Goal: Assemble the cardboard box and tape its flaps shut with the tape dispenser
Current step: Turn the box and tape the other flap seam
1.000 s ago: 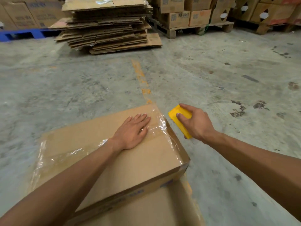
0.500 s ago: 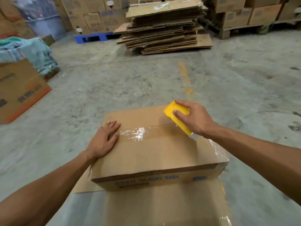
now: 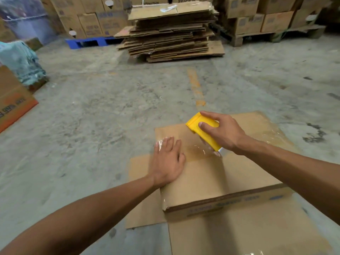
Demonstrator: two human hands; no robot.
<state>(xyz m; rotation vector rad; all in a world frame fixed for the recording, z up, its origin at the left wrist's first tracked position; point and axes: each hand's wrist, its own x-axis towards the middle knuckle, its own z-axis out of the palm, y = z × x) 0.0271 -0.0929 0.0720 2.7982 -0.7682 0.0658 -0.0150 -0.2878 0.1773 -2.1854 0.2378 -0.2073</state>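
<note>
A closed brown cardboard box (image 3: 217,177) lies on flat cardboard on the floor, with a strip of clear tape (image 3: 196,150) across its top. My left hand (image 3: 167,162) presses flat on the box's left end, fingers straight over the tape's end. My right hand (image 3: 223,132) grips the yellow tape dispenser (image 3: 204,129), which is tilted with its metal blade end touching the box top near the middle.
Flat cardboard sheets (image 3: 248,234) lie under and in front of the box. A tall stack of flattened cartons (image 3: 171,32) stands ahead. Boxes on pallets (image 3: 266,19) line the back; an orange-printed box (image 3: 12,103) and a wrapped bundle (image 3: 20,63) sit at the left.
The view has swung left and the box now sits further right in frame. My right hand has carried the dispenser from beyond the box's far edge onto its top. My left hand slid to the left end.
</note>
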